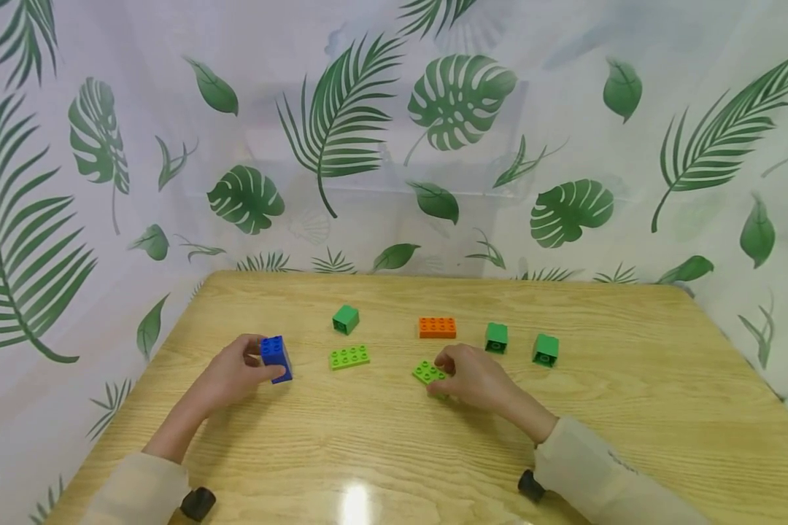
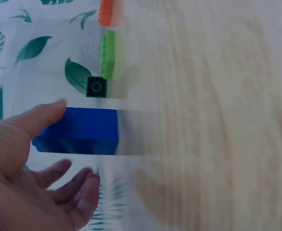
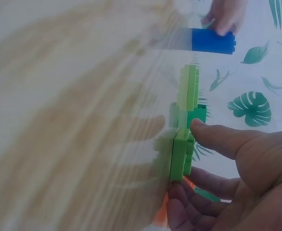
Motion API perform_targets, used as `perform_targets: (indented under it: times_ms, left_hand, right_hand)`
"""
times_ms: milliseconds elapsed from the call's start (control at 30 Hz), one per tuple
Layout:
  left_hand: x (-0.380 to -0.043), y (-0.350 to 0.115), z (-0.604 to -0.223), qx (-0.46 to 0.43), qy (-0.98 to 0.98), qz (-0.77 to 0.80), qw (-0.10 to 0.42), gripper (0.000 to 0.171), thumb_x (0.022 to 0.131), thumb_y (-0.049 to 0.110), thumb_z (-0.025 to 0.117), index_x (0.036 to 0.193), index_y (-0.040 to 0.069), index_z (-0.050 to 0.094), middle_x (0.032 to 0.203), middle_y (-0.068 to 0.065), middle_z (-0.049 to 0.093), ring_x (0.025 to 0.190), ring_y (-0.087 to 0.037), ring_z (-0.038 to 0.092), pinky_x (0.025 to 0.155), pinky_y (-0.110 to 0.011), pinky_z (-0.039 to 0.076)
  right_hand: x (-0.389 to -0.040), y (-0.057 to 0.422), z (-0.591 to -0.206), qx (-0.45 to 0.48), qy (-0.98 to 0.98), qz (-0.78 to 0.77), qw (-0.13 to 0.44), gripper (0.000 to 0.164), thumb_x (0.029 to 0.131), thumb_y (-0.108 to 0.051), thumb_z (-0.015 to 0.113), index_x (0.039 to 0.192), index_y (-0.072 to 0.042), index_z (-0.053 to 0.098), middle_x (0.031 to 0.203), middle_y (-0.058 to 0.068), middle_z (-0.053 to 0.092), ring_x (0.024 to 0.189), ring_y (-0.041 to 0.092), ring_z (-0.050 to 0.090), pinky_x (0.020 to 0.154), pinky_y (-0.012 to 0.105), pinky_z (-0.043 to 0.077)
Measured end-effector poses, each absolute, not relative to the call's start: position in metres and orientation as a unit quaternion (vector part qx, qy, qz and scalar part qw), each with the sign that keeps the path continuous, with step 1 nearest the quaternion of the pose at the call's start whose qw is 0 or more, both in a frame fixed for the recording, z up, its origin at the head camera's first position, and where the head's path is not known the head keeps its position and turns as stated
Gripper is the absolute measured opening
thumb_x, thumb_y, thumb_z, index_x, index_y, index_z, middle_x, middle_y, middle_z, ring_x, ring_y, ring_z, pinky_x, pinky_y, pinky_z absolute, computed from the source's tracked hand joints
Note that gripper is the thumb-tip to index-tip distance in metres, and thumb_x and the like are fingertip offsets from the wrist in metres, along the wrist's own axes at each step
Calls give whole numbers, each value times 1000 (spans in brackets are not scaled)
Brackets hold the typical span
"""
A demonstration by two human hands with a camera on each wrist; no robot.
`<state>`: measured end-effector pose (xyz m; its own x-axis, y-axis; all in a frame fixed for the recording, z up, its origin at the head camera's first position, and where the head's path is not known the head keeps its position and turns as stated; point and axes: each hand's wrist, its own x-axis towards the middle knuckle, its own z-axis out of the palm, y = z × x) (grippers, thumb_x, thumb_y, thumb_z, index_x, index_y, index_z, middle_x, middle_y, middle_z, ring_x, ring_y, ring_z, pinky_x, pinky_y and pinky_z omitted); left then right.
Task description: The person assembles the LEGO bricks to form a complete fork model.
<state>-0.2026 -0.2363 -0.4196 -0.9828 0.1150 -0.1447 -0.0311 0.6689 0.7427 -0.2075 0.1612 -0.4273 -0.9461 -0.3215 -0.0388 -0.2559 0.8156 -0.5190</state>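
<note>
My left hand (image 1: 236,375) is around a tall blue block (image 1: 276,359) that stands upright on the table. Its thumb touches the block; in the left wrist view a gap shows between the block and the curved fingers (image 2: 85,192). At mid-table my right hand (image 1: 476,375) grips a flat lime-green brick (image 1: 427,372) by its ends, thumb at one and fingers at the other. Part of that brick is hidden under the hand. Between the hands lies a second lime-green brick (image 1: 349,357), studs up.
Farther back are a green cube (image 1: 346,319) and an orange brick (image 1: 437,328). Two more green blocks, one nearer (image 1: 496,337) and one farther right (image 1: 546,350), lie with hollow undersides facing me. A leaf-print curtain (image 1: 394,146) hangs behind the wooden table (image 1: 341,452).
</note>
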Motion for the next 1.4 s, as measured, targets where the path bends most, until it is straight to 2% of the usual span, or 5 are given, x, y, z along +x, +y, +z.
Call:
perform_targets:
  times_ms: [167,333,533,1100,1400]
  left_hand:
    - [-195,-229,-395,4,907,421,-4,80,97,35,73,155,-5,34,152,-28,41,137,-45,40,107,-59,41]
    - [-183,-212,-372,12,886,452,-102,63,100,25,70,149,-3,44,147,-23,45,131,-39,44,106,-54,41]
    - [-176,-183,-371,74,879,451,-137,49,100,15,70,143,0,52,141,-19,50,124,-35,48,101,-53,43]
    - [-203,-121,-403,111,903,414,2,52,100,16,71,145,-2,53,141,-20,53,132,-38,48,104,-53,45]
    - [-218,-107,-427,98,945,312,11,49,96,15,75,140,-2,60,137,-22,57,129,-42,49,103,-56,44]
  right_hand:
    - [-208,160,-427,-157,951,-258,60,43,84,-27,89,113,0,74,100,7,70,89,19,64,81,42,55]
    - [-208,158,-428,-160,952,-254,62,42,83,-26,89,113,0,73,99,7,70,88,19,63,80,42,55]
    - [-207,159,-428,-159,952,-251,67,41,83,-24,89,113,-1,73,98,7,69,87,18,62,78,42,54]
    - [-209,160,-431,-168,947,-265,62,38,83,-20,89,112,-1,74,101,8,71,91,21,64,81,43,55]
    - [-209,161,-430,-164,948,-265,63,37,83,-19,89,111,-1,74,100,8,70,91,20,64,83,44,55]
